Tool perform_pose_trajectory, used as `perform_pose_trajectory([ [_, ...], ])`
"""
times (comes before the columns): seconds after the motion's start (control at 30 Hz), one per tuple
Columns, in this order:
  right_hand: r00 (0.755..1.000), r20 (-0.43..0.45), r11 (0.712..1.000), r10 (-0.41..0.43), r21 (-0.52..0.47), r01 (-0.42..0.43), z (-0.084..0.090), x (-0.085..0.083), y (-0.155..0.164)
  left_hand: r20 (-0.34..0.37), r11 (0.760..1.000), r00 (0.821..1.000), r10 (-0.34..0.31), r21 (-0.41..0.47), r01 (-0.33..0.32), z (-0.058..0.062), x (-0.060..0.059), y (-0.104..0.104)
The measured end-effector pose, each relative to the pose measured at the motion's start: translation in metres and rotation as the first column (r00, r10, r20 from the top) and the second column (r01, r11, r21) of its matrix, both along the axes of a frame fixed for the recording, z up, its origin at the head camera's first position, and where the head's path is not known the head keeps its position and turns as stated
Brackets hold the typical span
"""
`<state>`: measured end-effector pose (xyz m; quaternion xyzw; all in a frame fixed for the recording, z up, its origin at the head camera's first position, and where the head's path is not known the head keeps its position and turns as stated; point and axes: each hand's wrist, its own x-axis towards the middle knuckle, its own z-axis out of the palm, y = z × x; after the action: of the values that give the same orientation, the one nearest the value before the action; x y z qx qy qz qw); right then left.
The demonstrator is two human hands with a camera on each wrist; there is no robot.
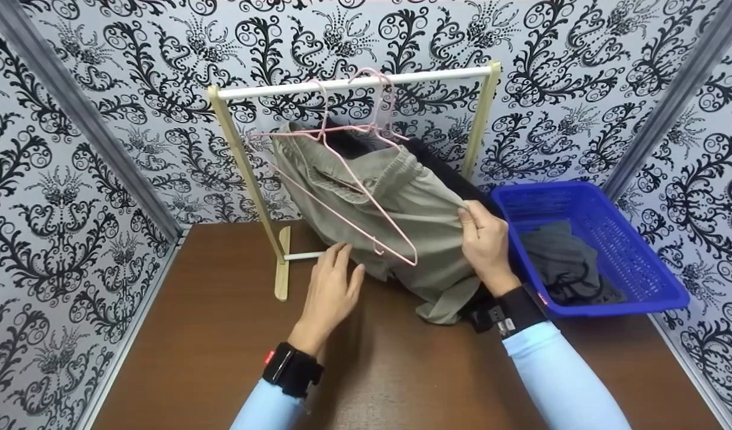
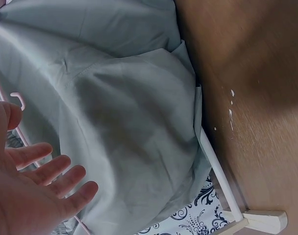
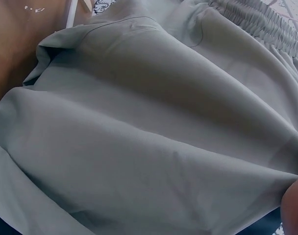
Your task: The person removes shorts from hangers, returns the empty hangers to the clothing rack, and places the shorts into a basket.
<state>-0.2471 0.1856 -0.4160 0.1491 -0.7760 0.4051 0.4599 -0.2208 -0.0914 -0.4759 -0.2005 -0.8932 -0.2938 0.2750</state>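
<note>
We reach both arms forward over the brown worktop toward a small clothes rack that stands against the patterned wall. Our left hand lies low in front of the rack's foot, palm turned toward the cloth, wrist bent slightly up. Its fingers are straight and spread apart, gripping nothing; in the head view the fingertips sit at the lower left edge of the grey-green shorts, though we cannot tell whether they actually touch the fabric. Our right hand is raised higher, back of the hand toward us, thumb and fingers curled together to pinch the right edge of the shorts. In the right wrist view only a fingertip shows at the corner, with the cloth pulled into folds toward it.

The shorts hang on a pink wire hanger hooked over the rack's white rail, their elastic waistband up and the hem drooping to the worktop. A dark garment hangs just behind them. To our right stands a blue basket, holding a crumpled grey garment.
</note>
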Motion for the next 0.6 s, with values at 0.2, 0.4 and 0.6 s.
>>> perform_pose_trajectory([
  [0.2,1.000,0.009,1.000,0.018,-0.010,-0.018,-0.008,0.002,0.004,-0.003,1.000,1.000,-0.002,0.009,0.002,0.001,0.001,-0.001],
  [0.4,1.000,0.016,1.000,0.020,-0.023,-0.019,-0.016,0.007,0.009,-0.007,1.000,1.000,-0.007,0.012,0.007,0.000,0.000,-0.001],
  [0.6,0.999,0.027,0.999,0.038,-0.034,-0.037,-0.024,0.014,0.014,-0.004,1.000,1.000,-0.005,0.013,0.005,-0.001,-0.001,-0.002],
])
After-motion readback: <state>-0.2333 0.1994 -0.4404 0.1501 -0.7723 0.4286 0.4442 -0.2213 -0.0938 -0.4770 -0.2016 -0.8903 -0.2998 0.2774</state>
